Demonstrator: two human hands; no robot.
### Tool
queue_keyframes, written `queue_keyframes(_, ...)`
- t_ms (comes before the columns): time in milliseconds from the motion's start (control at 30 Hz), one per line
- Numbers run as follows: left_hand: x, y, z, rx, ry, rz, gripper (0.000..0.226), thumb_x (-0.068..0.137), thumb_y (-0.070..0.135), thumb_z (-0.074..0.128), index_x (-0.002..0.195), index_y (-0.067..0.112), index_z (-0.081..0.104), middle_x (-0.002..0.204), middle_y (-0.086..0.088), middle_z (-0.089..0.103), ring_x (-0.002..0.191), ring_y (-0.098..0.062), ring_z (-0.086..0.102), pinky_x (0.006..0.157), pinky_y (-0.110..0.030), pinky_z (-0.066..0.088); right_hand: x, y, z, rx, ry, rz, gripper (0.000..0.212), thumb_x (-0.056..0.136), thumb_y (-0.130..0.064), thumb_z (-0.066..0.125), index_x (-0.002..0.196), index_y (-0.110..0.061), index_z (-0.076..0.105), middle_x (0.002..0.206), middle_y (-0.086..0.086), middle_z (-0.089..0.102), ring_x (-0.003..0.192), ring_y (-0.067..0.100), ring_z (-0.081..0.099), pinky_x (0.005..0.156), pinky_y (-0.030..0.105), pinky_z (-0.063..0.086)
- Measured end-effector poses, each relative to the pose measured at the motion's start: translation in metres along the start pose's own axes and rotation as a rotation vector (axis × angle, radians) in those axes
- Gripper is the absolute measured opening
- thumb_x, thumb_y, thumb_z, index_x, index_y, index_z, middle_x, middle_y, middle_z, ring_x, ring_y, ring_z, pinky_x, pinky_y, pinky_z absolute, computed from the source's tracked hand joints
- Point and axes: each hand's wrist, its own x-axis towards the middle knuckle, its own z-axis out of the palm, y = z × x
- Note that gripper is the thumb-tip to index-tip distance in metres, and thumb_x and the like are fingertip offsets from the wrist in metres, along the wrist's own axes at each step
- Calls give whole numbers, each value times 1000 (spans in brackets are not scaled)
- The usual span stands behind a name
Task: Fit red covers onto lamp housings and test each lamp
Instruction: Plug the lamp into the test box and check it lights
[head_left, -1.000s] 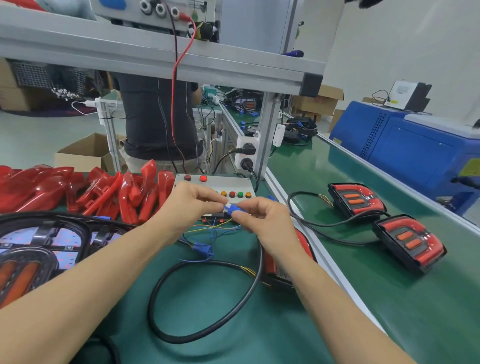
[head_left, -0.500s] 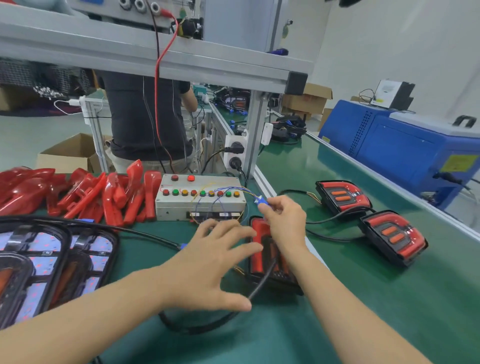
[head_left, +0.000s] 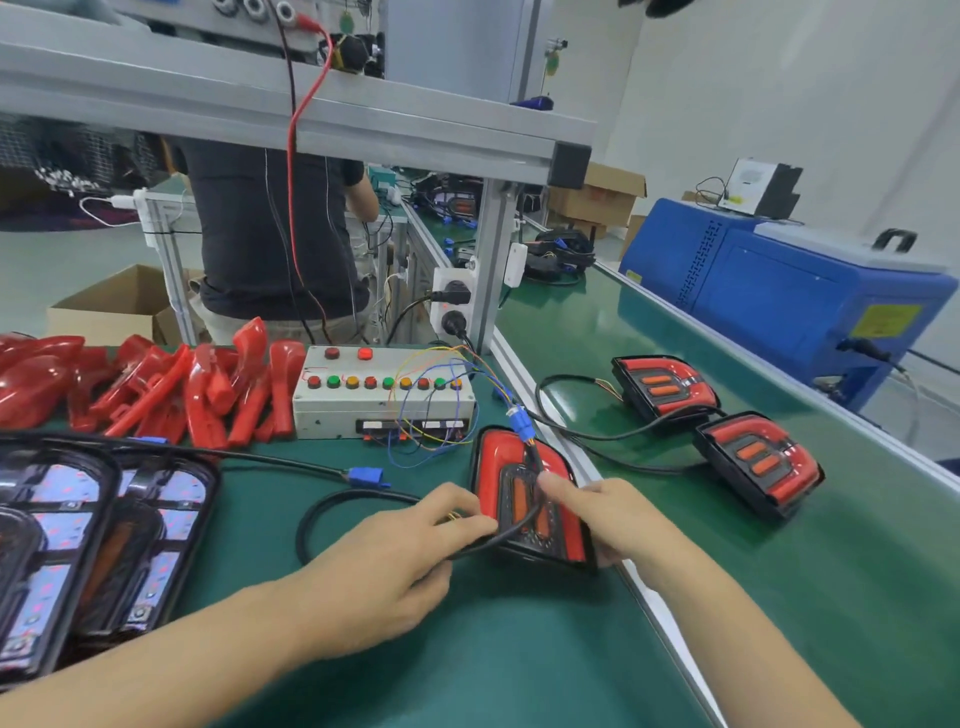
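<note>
Your left hand lies on the green mat, fingers loosely curled around the black cable right at the left edge of the lamp. Your right hand has hold of the lamp's right side, fingers wrapped under the edge and thumb on top. The lamp lies flat between your hands with its red cover on, and its blue connector is plugged into the wires from the test box just behind. Open housings are stacked at your left, with loose red covers piled behind them. Two finished lamps are over on the conveyor belt to your right.
</note>
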Motion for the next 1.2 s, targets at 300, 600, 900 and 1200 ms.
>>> queue_keyframes(300,-10,-7,-5,-198,147,-167,47,93,-3,42,124,27,60,107,20,46,87,5,47,77,-6,33,-16,-2,-1,595,-102,116,22,83,-18,68,98,-2,69,86,19,74,68,27,69,73,39,59)
queue_keyframes(600,-16,-20,10,79,-193,-76,53,89,5,39,129,35,55,116,11,52,107,-11,49,93,-24,38,-24,6,-47,1119,278,-127,9,90,-20,60,98,-15,61,68,-2,75,57,10,71,54,29,55)
queue_keyframes(900,-9,-13,-14,365,-99,98,33,66,12,63,90,33,72,85,12,59,78,-12,55,66,-22,44,-9,-14,27,857,-114,-123,24,90,-26,60,113,-16,61,94,8,76,79,23,74,59,29,56)
queue_keyframes(1200,53,-39,-58,211,288,-518,62,88,35,59,144,18,38,146,-6,41,131,-24,40,108,-35,32,-5,-1,30,848,-163,-128,28,89,-29,62,115,-19,62,99,8,76,82,24,74,63,29,57)
